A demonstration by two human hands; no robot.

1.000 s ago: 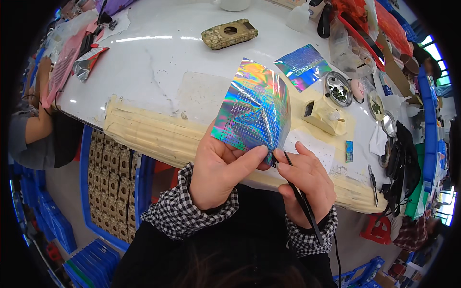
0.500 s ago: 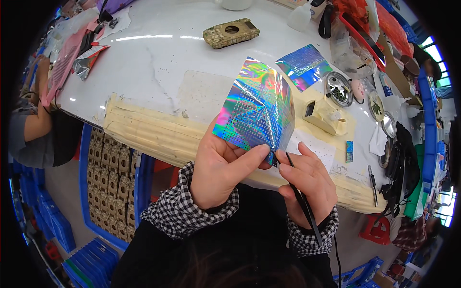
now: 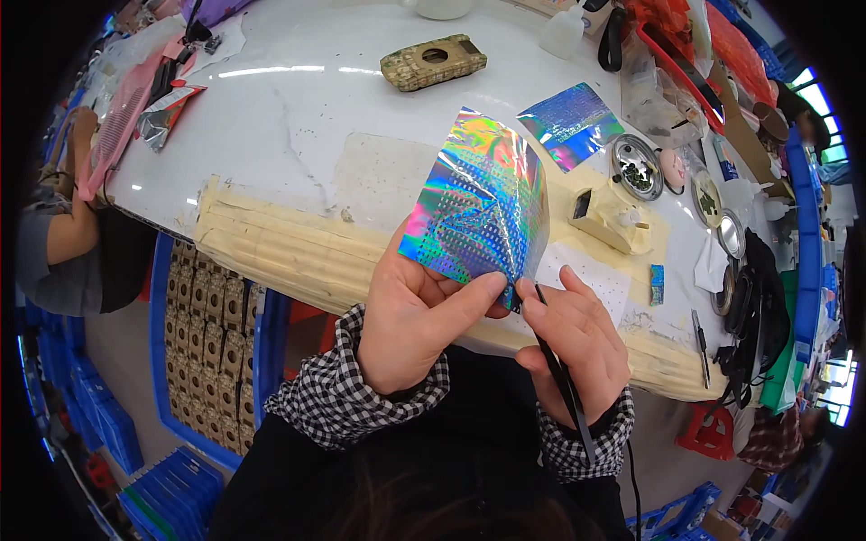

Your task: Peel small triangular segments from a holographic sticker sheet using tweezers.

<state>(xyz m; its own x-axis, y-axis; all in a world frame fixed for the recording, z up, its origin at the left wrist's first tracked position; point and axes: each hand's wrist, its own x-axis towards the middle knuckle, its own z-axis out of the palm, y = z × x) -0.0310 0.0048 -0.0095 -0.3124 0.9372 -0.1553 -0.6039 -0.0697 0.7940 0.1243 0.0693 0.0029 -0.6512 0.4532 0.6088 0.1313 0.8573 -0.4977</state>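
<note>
My left hand (image 3: 419, 316) pinches the lower corner of a shiny rainbow holographic sticker sheet (image 3: 478, 198), bending it upward. Rows of small marks cover the sheet. In my right hand (image 3: 582, 338) is a pair of black tweezers (image 3: 561, 370), its tips touching the sheet's corner beside my left thumb. Whether anything sits between the tips is too small to tell. On the table beyond lies a camouflage-patterned toy tank hull (image 3: 434, 62) with a round hole on top. A second holographic sheet (image 3: 570, 126) lies flat to the right.
Round metal tins (image 3: 637, 168) with small dark green parts stand right of a tape-wrapped block (image 3: 612, 221). A thin black tool (image 3: 701, 347) lies near the right edge. Below left, a blue crate (image 3: 161, 361) holds many similar hulls. Another person's arm (image 3: 77, 212) is at far left.
My right hand and the tweezers have shifted very slightly, with the tweezers' rear end swinging a little left. The sheet and my left hand stay nearly still.
</note>
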